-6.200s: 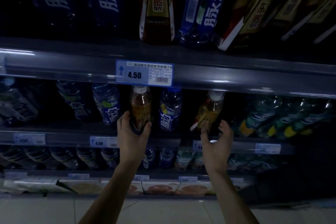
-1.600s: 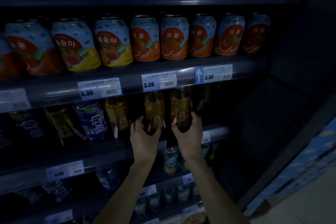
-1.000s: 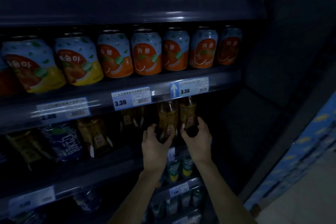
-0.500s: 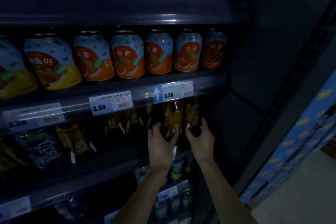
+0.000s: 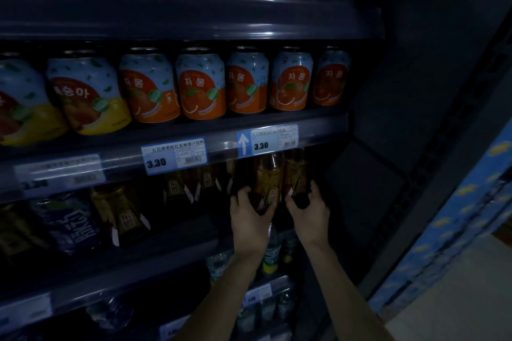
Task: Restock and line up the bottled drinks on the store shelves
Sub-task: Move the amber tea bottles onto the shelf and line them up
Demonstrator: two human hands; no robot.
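Observation:
Two amber drink bottles stand side by side at the right end of the dim middle shelf (image 5: 177, 241). My left hand (image 5: 249, 219) grips the base of the left amber bottle (image 5: 269, 177). My right hand (image 5: 309, 212) grips the base of the right amber bottle (image 5: 297, 171). Their tops are hidden behind the price rail. More amber bottles (image 5: 177, 185) stand deeper to the left, and another amber bottle (image 5: 122, 216) stands further forward beside a blue-labelled bottle (image 5: 73, 225).
Above is a row of orange and yellow juice cans (image 5: 199, 83) over price tags (image 5: 174, 155) reading 3.30. Small bottles (image 5: 273, 252) fill the lower shelves. The dark cabinet wall (image 5: 368, 183) closes the shelf on the right; blue cartons (image 5: 454, 219) stand beyond it.
Both hands have slid the two amber bottles rightward along the shelf toward its right end. The view has followed to the right.

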